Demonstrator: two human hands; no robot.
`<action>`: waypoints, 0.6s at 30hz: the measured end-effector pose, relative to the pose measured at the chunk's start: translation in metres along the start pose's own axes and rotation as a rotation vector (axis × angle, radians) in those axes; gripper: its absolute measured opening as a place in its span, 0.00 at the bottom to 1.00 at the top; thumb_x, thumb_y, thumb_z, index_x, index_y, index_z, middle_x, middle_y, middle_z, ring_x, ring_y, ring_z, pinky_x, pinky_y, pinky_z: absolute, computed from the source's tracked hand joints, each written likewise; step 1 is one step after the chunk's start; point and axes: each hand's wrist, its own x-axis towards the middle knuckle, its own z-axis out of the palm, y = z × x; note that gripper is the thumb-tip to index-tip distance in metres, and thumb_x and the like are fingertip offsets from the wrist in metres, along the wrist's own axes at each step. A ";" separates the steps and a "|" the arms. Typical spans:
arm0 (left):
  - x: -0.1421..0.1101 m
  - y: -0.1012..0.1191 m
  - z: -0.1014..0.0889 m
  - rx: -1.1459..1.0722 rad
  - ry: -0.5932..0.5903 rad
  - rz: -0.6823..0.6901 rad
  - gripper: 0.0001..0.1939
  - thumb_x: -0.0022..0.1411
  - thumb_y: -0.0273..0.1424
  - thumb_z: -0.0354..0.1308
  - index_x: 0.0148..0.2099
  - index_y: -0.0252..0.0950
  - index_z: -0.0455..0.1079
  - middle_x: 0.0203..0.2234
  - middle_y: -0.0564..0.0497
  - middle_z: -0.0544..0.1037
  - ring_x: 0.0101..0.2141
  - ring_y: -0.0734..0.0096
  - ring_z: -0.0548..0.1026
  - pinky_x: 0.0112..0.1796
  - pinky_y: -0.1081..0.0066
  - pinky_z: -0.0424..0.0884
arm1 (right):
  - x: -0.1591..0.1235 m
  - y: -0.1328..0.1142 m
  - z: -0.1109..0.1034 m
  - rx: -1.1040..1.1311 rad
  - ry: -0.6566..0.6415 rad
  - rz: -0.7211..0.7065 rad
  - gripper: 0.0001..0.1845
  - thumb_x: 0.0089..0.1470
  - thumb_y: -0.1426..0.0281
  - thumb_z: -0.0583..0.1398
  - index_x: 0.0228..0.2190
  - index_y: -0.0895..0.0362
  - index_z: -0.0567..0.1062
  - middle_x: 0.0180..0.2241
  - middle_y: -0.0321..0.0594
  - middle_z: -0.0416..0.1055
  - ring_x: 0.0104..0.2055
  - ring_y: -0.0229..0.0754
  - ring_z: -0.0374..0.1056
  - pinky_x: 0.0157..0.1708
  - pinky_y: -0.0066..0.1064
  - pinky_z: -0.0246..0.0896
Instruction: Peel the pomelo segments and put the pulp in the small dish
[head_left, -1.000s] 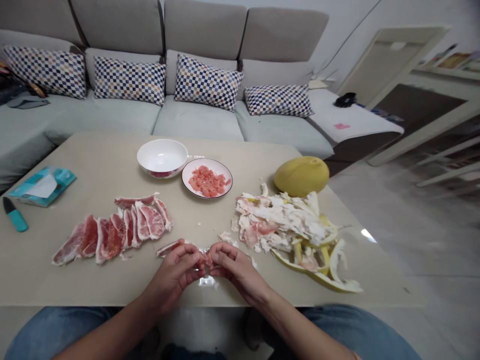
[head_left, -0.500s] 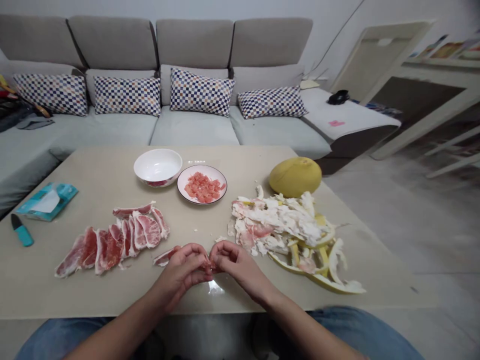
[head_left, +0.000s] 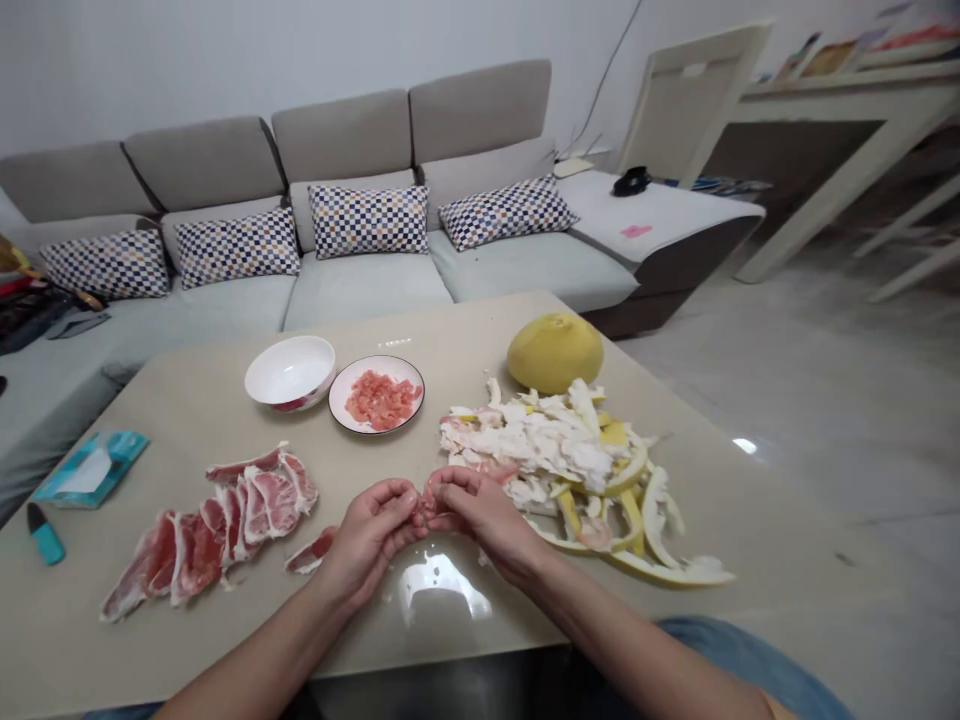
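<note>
We hold a tiny pink bit of pomelo (head_left: 424, 510) up in our fingers, just above the counter (head_left: 750, 530). Our left hand (head_left: 367, 535) and our right hand (head_left: 480, 515) are both bent, and they come together at the fingertips. Both hands pinch the little bit between them, so most of it is hidden and we can see only a small part. Our hands are in front of the plate (head_left: 339, 398), and that plate is the place we look from to find the rest. On the plate lies a heap of small pink bits of pomelo (head_left: 382, 400). Just left of the plate sits a white bowl (head_left: 289, 372), and a little pink shows inside it. To the right of the plate sits a big whole yellow pomelo (head_left: 555, 353). In front of that fruit, also to the right of the plate, is a messy pile of white and yellow peel (head_left: 540, 445), and our right hand is near it. In front of the plate and to the left, pink pomelo slices (head_left: 240, 525) lie in a row. One more slice (head_left: 311, 550) lies just beside our left hand. Far to the left of the plate are a blue tissue pack (head_left: 91, 470) and a small knife with a blue handle (head_left: 45, 535). Behind the plate, past the counter, is a long gray sofa (head_left: 360, 290) with checked pillows (head_left: 367, 220).
</note>
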 end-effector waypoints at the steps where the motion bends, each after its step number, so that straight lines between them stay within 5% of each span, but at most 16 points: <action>1: 0.002 0.000 0.001 -0.016 0.006 -0.005 0.09 0.56 0.32 0.64 0.35 0.31 0.71 0.26 0.52 0.74 0.27 0.80 0.73 0.33 0.80 0.72 | 0.000 -0.001 -0.001 0.034 -0.005 0.001 0.05 0.42 0.71 0.64 0.24 0.59 0.73 0.23 0.35 0.73 0.25 0.34 0.70 0.32 0.26 0.69; 11: 0.028 0.028 0.001 0.126 0.056 0.075 0.11 0.52 0.33 0.67 0.36 0.33 0.72 0.29 0.53 0.74 0.29 0.80 0.73 0.36 0.78 0.74 | 0.003 -0.014 -0.013 0.303 0.050 -0.109 0.13 0.41 0.65 0.68 0.24 0.60 0.73 0.25 0.36 0.71 0.28 0.32 0.69 0.34 0.24 0.69; 15: 0.069 0.048 -0.008 0.270 0.082 0.134 0.11 0.53 0.34 0.67 0.34 0.31 0.72 0.28 0.52 0.74 0.31 0.76 0.74 0.41 0.73 0.73 | 0.006 -0.017 -0.019 0.280 0.037 -0.070 0.12 0.41 0.67 0.69 0.26 0.59 0.73 0.27 0.37 0.72 0.29 0.34 0.70 0.34 0.25 0.69; 18: 0.113 0.065 -0.023 0.402 0.182 0.173 0.11 0.60 0.33 0.60 0.42 0.30 0.71 0.36 0.47 0.76 0.36 0.70 0.75 0.41 0.66 0.73 | 0.010 -0.015 -0.021 0.236 0.047 -0.048 0.13 0.40 0.67 0.69 0.26 0.59 0.73 0.28 0.36 0.72 0.30 0.34 0.70 0.33 0.25 0.69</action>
